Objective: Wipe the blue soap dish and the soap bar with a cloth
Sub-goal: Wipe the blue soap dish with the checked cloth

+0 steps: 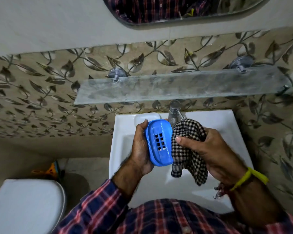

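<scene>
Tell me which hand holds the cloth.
The right hand, the one with the yellow wristband, grips the checked cloth; the left hand holds the blue soap dish.

One dish (pixel 159 142), one cloth (pixel 188 149), two hands, one sink (pixel 218 122), one tap (pixel 175 110), one shelf (pixel 176 86), one mirror (pixel 176 9).

Both hands work above the open basin (pixel 218 125), where nothing crowds them from below. Ahead, the tap (pixel 174 112) stands just behind the cloth (pixel 188 149), and the glass shelf (pixel 179 86) juts out over it. The toilet (pixel 26 205) sits well left.
</scene>
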{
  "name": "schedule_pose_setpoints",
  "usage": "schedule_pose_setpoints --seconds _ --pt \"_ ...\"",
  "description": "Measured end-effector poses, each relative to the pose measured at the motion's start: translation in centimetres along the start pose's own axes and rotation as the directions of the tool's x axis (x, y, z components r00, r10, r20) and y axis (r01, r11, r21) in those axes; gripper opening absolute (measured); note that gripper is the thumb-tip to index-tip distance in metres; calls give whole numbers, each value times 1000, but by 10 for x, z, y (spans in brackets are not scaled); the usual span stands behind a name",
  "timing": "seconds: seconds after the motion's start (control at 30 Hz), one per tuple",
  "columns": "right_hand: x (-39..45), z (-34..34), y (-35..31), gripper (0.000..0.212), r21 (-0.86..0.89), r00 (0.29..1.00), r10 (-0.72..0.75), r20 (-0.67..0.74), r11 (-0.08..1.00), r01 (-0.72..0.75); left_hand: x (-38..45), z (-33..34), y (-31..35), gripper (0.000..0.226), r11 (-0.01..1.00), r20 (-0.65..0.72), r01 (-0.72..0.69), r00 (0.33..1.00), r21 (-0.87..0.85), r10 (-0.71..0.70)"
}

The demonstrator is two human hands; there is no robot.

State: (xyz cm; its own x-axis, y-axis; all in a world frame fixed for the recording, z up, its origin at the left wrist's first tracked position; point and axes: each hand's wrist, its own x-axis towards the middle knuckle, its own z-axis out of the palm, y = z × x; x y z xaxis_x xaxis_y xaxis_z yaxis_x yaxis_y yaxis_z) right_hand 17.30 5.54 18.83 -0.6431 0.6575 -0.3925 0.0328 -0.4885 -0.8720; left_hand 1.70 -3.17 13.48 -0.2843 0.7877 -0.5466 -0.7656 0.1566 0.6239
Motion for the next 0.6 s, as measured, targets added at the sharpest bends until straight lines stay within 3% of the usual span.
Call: schedule_pose_setpoints --seconds 0.07,0.13,0.23,0.27,0.33,0.4,0.53,0.6 --pt "1 5 -2 16 -68 996 -79 -51 995 75 0 1 -4 65 1000 4 14 1000 3 -14" --pt "0 11 0 18 -391 965 -253 -74 897 205 -1 2 -7 69 1000 33 27 999 8 -28" --pt "-4 21 10 21 -858 850 -523 56 411 309 -5 1 -10 71 1000 59 -2 998 14 1" --pt "-5 28 14 23 -913 804 -585 103 265 309 -6 1 -11 71 1000 60 -15 998 20 14" --pt "-6 43 21 26 -941 747 -643 167 122 315 -6 2 -16 72 999 68 -31 997 35 29" --pt "-7 52 28 36 -933 777 -596 205 121 339 -6 0 -20 73 999 78 -35 996 24 33" --pt "-12 50 33 55 -868 869 -459 184 340 363 -10 -6 -21 79 999 85 -25 996 29 23" --pt "-14 45 32 55 -895 858 -490 154 299 331 -11 -4 -23 81 999 78 -7 997 39 4"
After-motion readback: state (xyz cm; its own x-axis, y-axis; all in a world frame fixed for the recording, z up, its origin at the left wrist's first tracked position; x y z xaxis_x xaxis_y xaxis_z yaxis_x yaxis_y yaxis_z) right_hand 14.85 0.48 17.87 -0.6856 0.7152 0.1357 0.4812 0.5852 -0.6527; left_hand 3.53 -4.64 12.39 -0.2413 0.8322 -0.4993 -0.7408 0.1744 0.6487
